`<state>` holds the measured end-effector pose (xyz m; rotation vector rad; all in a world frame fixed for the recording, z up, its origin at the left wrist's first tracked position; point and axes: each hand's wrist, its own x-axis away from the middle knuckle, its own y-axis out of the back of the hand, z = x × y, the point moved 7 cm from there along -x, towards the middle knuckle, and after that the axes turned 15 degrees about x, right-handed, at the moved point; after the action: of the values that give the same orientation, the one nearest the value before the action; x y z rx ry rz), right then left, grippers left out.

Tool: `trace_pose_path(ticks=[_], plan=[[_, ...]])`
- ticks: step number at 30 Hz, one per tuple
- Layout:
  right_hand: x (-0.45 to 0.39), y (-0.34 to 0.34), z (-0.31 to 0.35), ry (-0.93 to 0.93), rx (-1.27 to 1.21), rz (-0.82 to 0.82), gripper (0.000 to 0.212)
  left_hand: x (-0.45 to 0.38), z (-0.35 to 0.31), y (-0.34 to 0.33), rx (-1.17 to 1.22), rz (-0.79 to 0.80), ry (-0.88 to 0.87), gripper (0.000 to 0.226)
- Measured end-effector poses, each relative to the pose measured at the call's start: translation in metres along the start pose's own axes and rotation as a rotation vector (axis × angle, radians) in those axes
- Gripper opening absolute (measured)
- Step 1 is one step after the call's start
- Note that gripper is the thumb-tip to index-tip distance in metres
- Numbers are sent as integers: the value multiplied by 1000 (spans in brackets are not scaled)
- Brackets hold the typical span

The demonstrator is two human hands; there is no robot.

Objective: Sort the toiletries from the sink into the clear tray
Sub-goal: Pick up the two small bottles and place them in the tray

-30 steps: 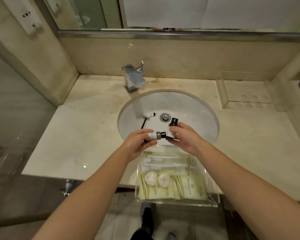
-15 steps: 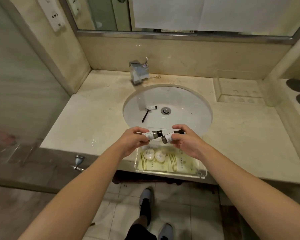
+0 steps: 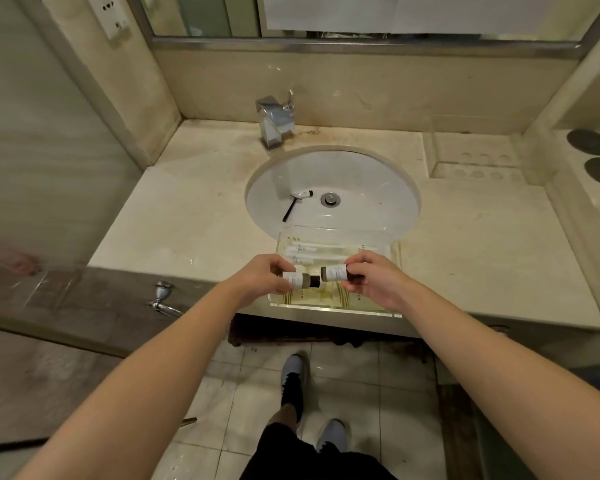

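Fingers [image 3: 284,268]: curling round two small bottles, one per hand, held lying sideways.
Left hand [image 3: 260,278]: pinching the left bottle [image 3: 297,279], dark cap pointing toward 3 o'clock.
Right hand [image 3: 371,278]: gripping the right bottle [image 3: 333,273], its base facing 9 o'clock.
Both forearms: reaching in from 6 o'clock, converging above the clear tray [image 3: 326,309].
Sink [image 3: 361,174], at 12 o'clock from the tray: holding a razor [image 3: 293,206] and a small tube [image 3: 303,194].

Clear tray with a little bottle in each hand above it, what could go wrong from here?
1. The clear tray sits at the counter's front edge, partly over the sink; a firm push could tip or slide it.
2. The left hand and right hand hold their bottles nearly end to end; a bump might knock one to the floor.
3. A razor and small tube remain in the basin and could be overlooked.
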<state>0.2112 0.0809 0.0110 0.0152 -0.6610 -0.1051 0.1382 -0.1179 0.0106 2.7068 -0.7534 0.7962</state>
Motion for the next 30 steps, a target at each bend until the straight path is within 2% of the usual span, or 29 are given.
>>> trace_pose_path(ticks=[5, 8, 13, 19, 22, 30], plan=[[1, -4, -14, -11, 127, 52, 21, -3, 7, -3, -210, -34, -45, 23], [-2, -3, -21, 1, 385, -25, 28, -4, 7, -8, -363, -1, -79, 24], [-2, -5, -18, 158, 838, -115, 26, -3, 4, -15, -613, 37, -158, 24], [-8, -10, -16, 266, 1115, -168, 25, -2, -4, -16, -831, -2, -294, 24], [-11, -11, -16, 271, 1177, -174, 26, -2, -5, -13, -830, -9, -306, 24], [-13, -17, -15, 272, 1134, -77, 21, -2, -7, -8, -814, -19, -275, 22]])
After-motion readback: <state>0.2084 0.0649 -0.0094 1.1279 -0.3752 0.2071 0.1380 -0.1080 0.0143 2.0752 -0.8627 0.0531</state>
